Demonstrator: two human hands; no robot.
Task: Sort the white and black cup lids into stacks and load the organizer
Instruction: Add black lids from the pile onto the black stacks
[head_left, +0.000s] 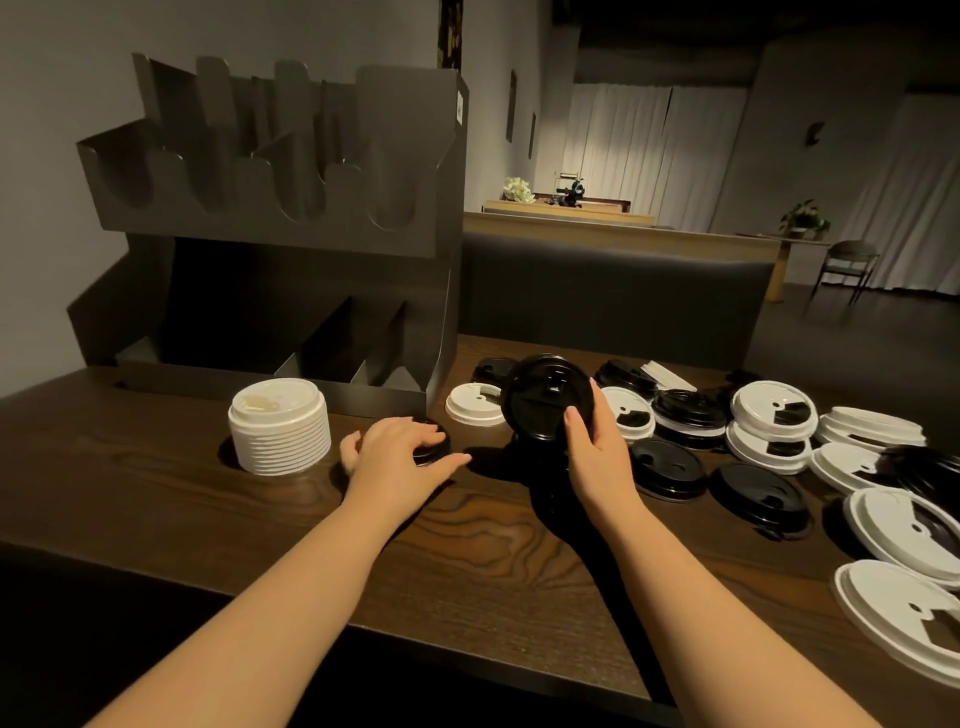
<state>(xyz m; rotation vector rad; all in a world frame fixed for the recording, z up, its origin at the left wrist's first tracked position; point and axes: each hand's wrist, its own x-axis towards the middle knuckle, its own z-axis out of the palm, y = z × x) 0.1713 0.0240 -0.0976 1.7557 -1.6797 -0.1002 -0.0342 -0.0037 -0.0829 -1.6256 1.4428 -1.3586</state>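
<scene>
A neat stack of white lids stands on the wooden table in front of the dark organizer. My left hand rests with spread fingers on a black lid lying on the table, to the right of the stack. My right hand holds a black lid tilted up off the table, thumb on its face. A single white lid lies behind it. Loose white and black lids are scattered across the right side.
The organizer has upper curved slots and lower divided bins, all dark inside. A padded bench back runs behind the table. The table's front edge lies near my forearms. Chairs and curtains are far behind.
</scene>
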